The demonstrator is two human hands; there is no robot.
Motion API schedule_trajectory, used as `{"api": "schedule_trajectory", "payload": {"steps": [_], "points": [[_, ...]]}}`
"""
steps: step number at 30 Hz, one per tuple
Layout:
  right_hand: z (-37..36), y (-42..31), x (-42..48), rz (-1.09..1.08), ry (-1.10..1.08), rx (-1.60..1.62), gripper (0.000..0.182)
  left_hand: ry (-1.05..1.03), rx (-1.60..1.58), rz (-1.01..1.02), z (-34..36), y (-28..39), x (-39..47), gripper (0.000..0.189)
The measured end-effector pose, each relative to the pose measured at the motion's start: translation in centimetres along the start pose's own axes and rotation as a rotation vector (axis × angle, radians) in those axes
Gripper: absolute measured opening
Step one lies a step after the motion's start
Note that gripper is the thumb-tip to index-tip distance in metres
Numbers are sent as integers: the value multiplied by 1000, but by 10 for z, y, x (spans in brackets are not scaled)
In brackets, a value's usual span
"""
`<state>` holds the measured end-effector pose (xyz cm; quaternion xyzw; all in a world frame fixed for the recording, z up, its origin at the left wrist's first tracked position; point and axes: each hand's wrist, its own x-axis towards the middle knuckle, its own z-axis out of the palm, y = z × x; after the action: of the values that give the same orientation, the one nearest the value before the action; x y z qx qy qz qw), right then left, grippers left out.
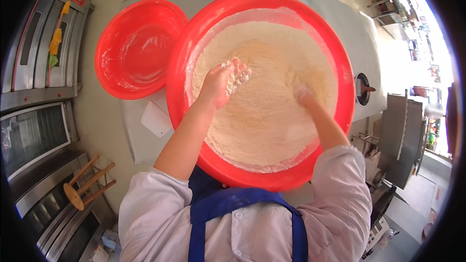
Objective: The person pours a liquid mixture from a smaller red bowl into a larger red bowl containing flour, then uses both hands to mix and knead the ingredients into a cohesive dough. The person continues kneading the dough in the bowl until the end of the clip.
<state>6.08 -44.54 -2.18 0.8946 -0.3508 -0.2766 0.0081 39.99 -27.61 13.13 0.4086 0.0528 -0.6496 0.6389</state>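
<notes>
A large red plastic basin (pixel 260 182) in front of me holds a broad mass of pale, flour-like powder (pixel 262 116), with damper, yellowish patches near the middle and right. Over the left part of the powder is my left hand (pixel 224 80). Its fingers are half curled, and white crumbs cling to the palm and fingertips. On the right side, my right hand (pixel 304 91) is down at the powder, blurred by motion. Powder hides its fingers, so their grip is not visible.
A smaller red basin (pixel 140 49), dusted with flour, touches the big one at its left. Beside them lies a white scraper-like sheet (pixel 156 119) on the grey-covered table (pixel 142 149). A round dark container (pixel 362 89) with a brown handle sits at right. Ovens (pixel 43 43) and a wooden stool (pixel 85 189) stand left.
</notes>
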Motion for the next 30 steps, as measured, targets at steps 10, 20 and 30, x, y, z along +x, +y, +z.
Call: {"api": "schedule_trajectory", "payload": {"steps": [10,20,30], "points": [[-63,-202,-55,-674,26,56,10,-67,-120,73,-25,-10,17,28],[-143,-177,184,-418,93,-5,30,144,118,135,4,9,-8,16],[5,90,117,163,-3,237,52,-30,-10,-117,-8,-3,6,21]]}}
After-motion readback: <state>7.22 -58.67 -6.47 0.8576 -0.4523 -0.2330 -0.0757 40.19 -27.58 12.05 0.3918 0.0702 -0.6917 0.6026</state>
